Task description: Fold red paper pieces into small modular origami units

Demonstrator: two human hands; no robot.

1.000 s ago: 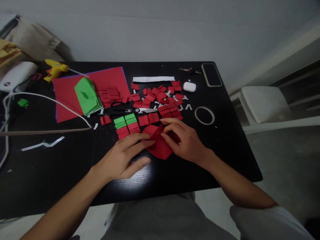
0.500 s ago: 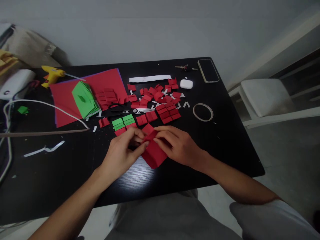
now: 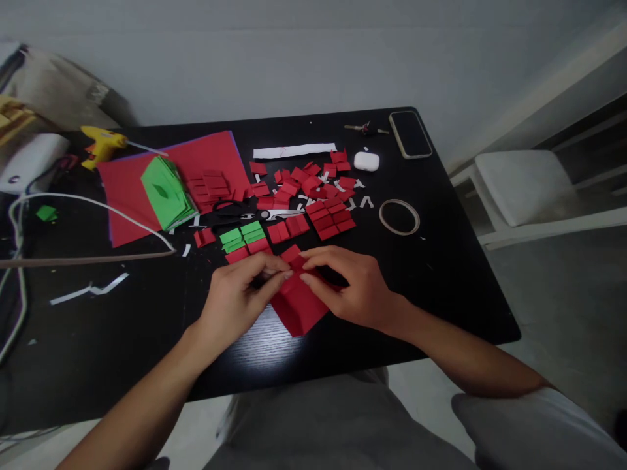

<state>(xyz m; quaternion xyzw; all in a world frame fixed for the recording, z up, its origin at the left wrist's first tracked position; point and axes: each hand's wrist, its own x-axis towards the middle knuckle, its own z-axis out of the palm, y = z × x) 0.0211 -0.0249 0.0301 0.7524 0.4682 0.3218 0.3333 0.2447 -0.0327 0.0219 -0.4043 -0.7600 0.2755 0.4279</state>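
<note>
Between both hands is a creased piece of red paper (image 3: 298, 303), held above the black table's front part. My left hand (image 3: 247, 287) pinches its left side with thumb and index finger. From the right, my right hand (image 3: 347, 284) pinches the same paper, its fingertips close to the left ones. Just beyond the hands lie folded green paper pieces (image 3: 242, 236) and folded red paper pieces (image 3: 330, 219). Scissors (image 3: 264, 214) with black handles lie behind these. Part of the paper is hidden by the fingers.
A yellow glue gun (image 3: 104, 147), red sheets (image 3: 127, 189) and a green paper stack (image 3: 167, 194) are at the left, near a white cable (image 3: 98, 201). Rightward lie a tape ring (image 3: 417, 220), a white case (image 3: 366, 161), keys (image 3: 366, 129) and a phone (image 3: 410, 135).
The red paper has opened out wider below the fingers, its lower edge shifting slightly left and nearer. Both hands keep their pinch, and the fingertips have moved only a little.
</note>
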